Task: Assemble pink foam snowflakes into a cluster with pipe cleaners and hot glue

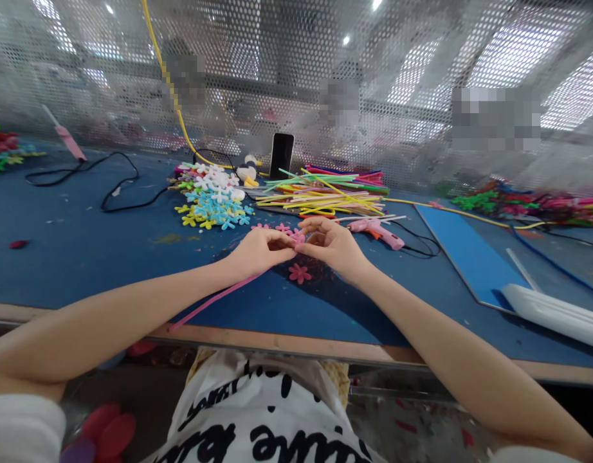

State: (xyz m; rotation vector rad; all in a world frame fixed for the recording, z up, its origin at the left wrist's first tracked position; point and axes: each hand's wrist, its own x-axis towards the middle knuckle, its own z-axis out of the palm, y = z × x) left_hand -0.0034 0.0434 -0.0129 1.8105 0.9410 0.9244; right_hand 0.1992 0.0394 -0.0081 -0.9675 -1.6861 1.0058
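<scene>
Over the middle of the table, my left hand (258,256) and my right hand (336,249) meet with fingertips pinched on a pink pipe-cleaner flower (297,237). A long pink pipe cleaner (217,299) trails from under my left hand toward the table's front edge; whether it joins the flower is hidden. Just below my fingers lies a darker pink pipe-cleaner flower (300,274). More pink petals (282,227) show behind my fingertips, partly covered. A pink glue gun (377,233) rests to the right of my right hand.
Behind my hands are piled white, blue and yellow flowers (214,193) and loose colored pipe cleaners (325,193). A phone (282,156) leans against the perforated metal screen (296,77). A blue board (463,254) and a white plastic piece (554,312) lie right. Black cable (118,209) crosses left.
</scene>
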